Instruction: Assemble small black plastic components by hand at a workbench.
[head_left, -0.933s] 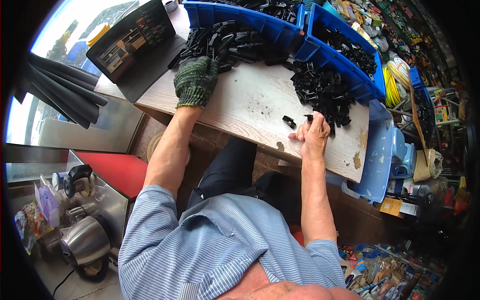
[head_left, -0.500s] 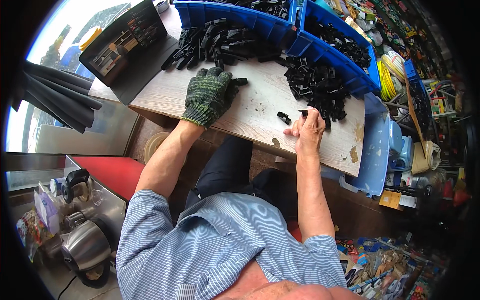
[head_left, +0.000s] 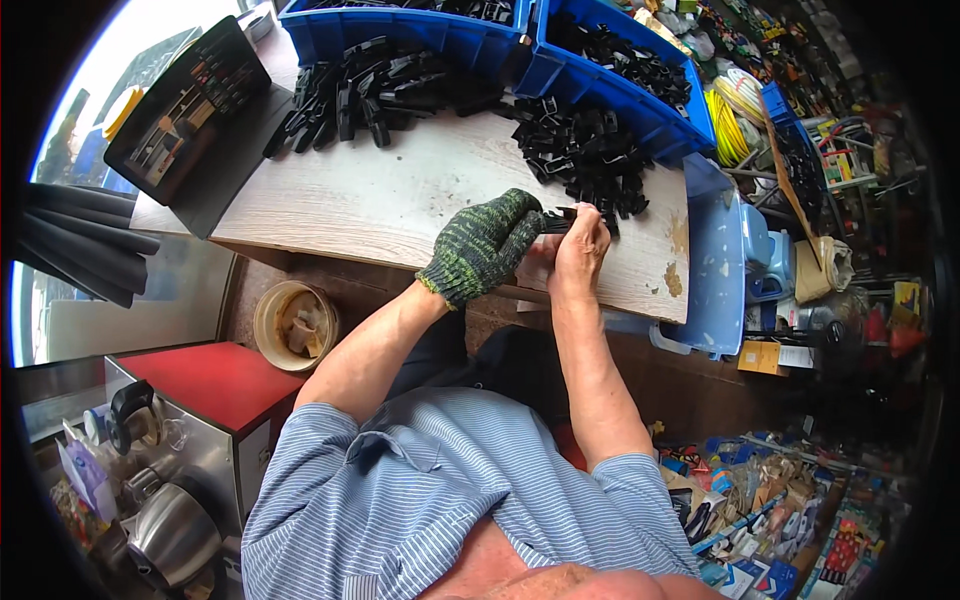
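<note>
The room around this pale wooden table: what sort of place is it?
Probably a workshop: small black parts heaped on the table, blue plastic bins holding more, and a bright yellow coil nearby.

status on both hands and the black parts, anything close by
Gloved left hand and bare right hand close together. Black parts held between them, count unclear. Loose black pile just beyond, blue bins behind it.

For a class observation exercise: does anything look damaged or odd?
Yes: brown patches mar the pale desk near its right end, as if worn. Oddly, only the left hand is gloved; the right hand is bare.
</note>
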